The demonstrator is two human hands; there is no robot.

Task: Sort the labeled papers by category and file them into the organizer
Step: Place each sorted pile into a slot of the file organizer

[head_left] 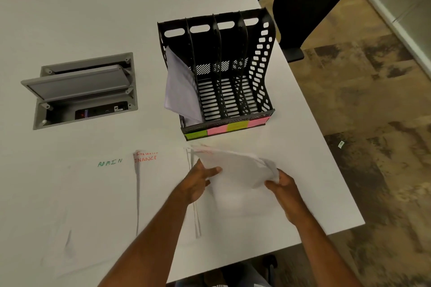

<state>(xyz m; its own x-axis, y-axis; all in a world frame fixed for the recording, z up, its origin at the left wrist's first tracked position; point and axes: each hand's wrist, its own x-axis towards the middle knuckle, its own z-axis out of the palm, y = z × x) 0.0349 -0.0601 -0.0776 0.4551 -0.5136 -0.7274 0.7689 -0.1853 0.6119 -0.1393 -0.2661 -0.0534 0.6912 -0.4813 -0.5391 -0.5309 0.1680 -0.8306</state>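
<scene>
Blurred sheets, unreadable labels

The white paper sheaf (pixel 235 165) held near the white table's (pixel 93 18) right edge is motion-blurred, its red heading illegible; writing on the black organizer's green and pink sticky labels (pixel 227 127) is too small to read.

One organizer (pixel 233 72) with four slots, four sticky labels (pixel 227 128) (two green, two pink).

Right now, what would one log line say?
both hands: left hand and right hand hold paper bundle | organizer: papers in leftmost slot | table: ADMIN, FINANCE piles
</scene>
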